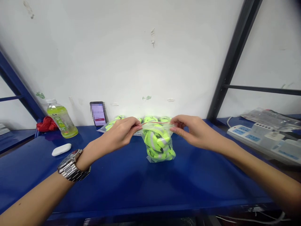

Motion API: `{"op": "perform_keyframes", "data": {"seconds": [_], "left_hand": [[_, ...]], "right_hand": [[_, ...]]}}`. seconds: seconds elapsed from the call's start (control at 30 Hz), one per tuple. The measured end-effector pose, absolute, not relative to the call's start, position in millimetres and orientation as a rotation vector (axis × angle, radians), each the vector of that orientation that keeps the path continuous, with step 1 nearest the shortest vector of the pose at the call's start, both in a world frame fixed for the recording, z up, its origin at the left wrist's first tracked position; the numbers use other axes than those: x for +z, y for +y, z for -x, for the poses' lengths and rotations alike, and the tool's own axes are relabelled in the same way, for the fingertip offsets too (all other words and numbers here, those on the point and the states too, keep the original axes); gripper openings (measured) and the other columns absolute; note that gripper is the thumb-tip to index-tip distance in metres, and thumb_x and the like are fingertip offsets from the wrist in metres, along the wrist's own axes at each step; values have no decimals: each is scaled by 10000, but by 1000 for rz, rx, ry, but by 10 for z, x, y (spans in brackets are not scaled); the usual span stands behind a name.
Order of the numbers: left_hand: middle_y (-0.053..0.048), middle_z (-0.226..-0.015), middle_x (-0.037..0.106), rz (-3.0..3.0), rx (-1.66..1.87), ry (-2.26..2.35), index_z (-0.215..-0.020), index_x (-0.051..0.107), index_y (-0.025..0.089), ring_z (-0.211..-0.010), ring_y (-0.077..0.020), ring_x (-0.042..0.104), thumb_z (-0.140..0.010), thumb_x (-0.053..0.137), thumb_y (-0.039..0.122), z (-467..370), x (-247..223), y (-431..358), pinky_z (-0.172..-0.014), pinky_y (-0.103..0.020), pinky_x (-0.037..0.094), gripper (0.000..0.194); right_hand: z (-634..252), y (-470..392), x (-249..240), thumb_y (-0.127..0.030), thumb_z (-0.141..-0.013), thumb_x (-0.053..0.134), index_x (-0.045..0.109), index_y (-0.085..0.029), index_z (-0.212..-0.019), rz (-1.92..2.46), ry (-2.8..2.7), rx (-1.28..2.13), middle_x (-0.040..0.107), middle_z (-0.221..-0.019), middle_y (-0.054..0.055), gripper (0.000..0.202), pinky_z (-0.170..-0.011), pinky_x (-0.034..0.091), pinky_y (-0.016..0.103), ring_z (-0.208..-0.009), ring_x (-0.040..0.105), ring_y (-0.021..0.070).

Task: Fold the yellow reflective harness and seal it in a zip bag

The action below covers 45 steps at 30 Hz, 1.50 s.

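A clear plastic bag (160, 142) with a red line along its top holds bundled neon yellow-green straps with grey reflective stripes. My left hand (123, 130) pinches the bag's top left corner, and my right hand (191, 130) pinches its top right corner. The bag hangs upright between them, over the blue table (131, 188). Behind it, against the wall, lie more clear bags of neon material (115, 121), partly hidden by my hands and the front bag. A metal watch (73, 166) is on my left wrist.
At the left stand a bottle of green drink (62, 119) and a red cloth (47, 124), with a white earphone case (61, 149) nearer. A phone (98, 113) leans on the wall. Power strips (265, 138) lie at the right, past a dark metal post (231, 62).
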<state>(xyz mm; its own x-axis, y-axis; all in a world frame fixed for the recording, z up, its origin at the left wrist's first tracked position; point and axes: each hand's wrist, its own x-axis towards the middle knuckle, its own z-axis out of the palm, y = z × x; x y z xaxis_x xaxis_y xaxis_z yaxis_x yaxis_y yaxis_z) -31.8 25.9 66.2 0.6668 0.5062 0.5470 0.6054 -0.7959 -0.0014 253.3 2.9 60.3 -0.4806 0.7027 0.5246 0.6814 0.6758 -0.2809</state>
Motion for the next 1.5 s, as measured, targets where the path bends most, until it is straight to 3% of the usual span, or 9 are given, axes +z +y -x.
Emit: {"op": "perform_keyframes", "data": {"seconds": [0.3,0.8,1.1,1.33,1.5], "left_hand": [[-30,-815,619,2691,-787,-889,-918,506,182,-675,-132,566,-973,399,275,334,653,281,-587,-252,390,152],[-1,-732,575,2735,-712,-893,-896,512,184,-605,-117,505,-954,428,267,351,683,177,-572,-248,372,132],[-27,-816,620,2890,-820,-958,-931,560,178,-706,-131,563,-931,483,332,295,737,135,-634,-250,423,173],[-17,-750,576,2789,-728,-1023,-872,489,181,-623,-129,512,-940,430,261,276,681,189,-555,-248,361,121],[-27,-784,533,2741,-655,-921,-890,417,188,-631,-130,484,-964,356,223,290,632,193,-555,-251,355,102]], "right_hand": [[-2497,40,613,-233,-874,521,572,-184,-766,1145,-2154,-73,627,-644,12,129,-530,356,255,-564,536,139],[-2526,-84,666,-243,-877,541,632,-174,-812,1046,-2217,-5,679,-723,32,132,-604,453,278,-641,616,159],[-2496,-45,648,-361,-871,584,621,-178,-944,1000,-2237,211,689,-801,49,201,-616,476,284,-684,616,168],[-2452,-50,638,-253,-833,598,605,-172,-730,1003,-2165,230,619,-639,16,132,-592,440,274,-607,544,142],[-2459,-57,616,-246,-801,626,647,-168,-711,990,-2095,268,623,-623,15,122,-577,442,276,-594,539,143]]}}
